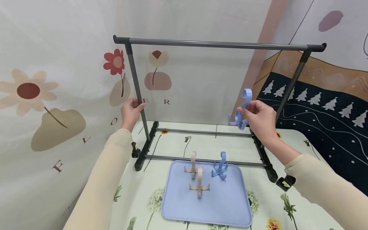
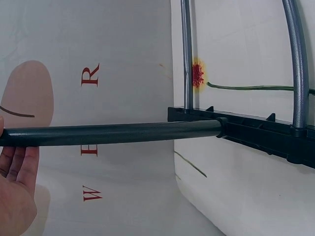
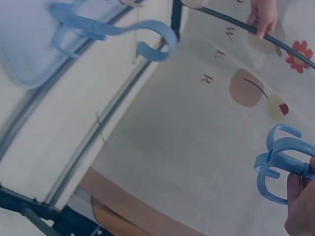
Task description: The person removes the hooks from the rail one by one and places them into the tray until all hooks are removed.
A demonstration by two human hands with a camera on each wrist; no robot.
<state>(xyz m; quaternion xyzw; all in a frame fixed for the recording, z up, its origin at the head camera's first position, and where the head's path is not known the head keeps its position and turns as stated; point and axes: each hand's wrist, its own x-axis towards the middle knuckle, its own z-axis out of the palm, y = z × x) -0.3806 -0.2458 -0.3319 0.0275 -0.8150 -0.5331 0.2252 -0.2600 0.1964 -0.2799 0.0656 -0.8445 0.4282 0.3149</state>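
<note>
A dark grey garment rack (image 1: 215, 44) stands on the table. My left hand (image 1: 131, 111) grips its left post (image 1: 134, 75) partway up; in the left wrist view the fingers (image 2: 22, 167) lie against that post. My right hand (image 1: 261, 119) pinches a blue multi-prong hook (image 1: 238, 119) in the air, below the top bar and just left of the right post. Its curved top points upward, and its prongs show in the right wrist view. On a light blue tray (image 1: 224, 207) stand another blue hook (image 1: 220, 168) and two beige hooks (image 1: 199, 183).
Two lower bars (image 1: 201, 131) join the rack's black feet (image 1: 145, 150) near the tabletop. The tray sits in front of the rack on a floral tablecloth (image 1: 138, 198). Behind hangs a printed curtain (image 1: 195, 80), with a dark tree-patterned cloth (image 1: 322, 127) at right.
</note>
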